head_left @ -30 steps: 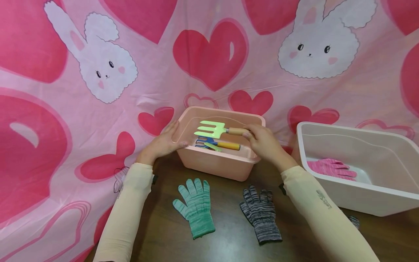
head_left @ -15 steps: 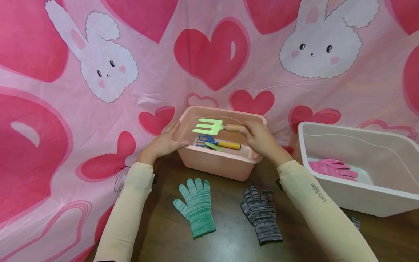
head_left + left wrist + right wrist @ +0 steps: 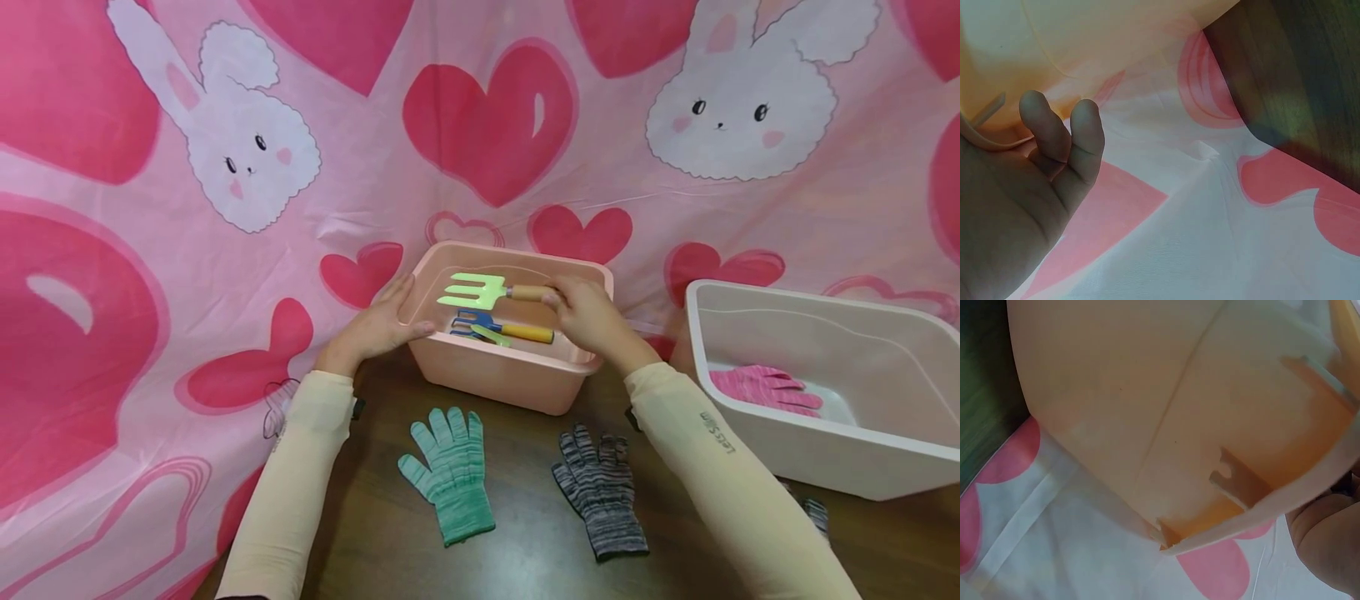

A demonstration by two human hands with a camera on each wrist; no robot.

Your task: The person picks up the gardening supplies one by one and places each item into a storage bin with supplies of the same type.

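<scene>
My right hand (image 3: pixel 590 315) pinches the wooden handle of a light-green hand fork (image 3: pixel 478 291). The fork lies level over the pink bin (image 3: pixel 487 374), its three tines pointing left. At the bin's left end, my left hand (image 3: pixel 378 321) grips the rim, thumb at the front corner. In the left wrist view two bent fingers (image 3: pixel 1088 131) show below the bin's rim. Inside the bin lie a blue hand fork (image 3: pixel 525 332) with a yellow handle and a smaller green tool (image 3: pixel 491 336). The right wrist view shows mostly the bin's underside and part of my hand.
A green glove (image 3: pixel 454 483) and a dark grey striped glove (image 3: pixel 602 492) lie in front of the bin. On the right stands a white bin (image 3: pixel 825 454) holding a pink glove (image 3: pixel 765 389). Another striped glove is mostly hidden by my right forearm. A heart-printed cloth hangs behind.
My right hand has shifted left with the green hand fork, which moved slightly left over the bin. My left hand has stayed at the bin's left rim.
</scene>
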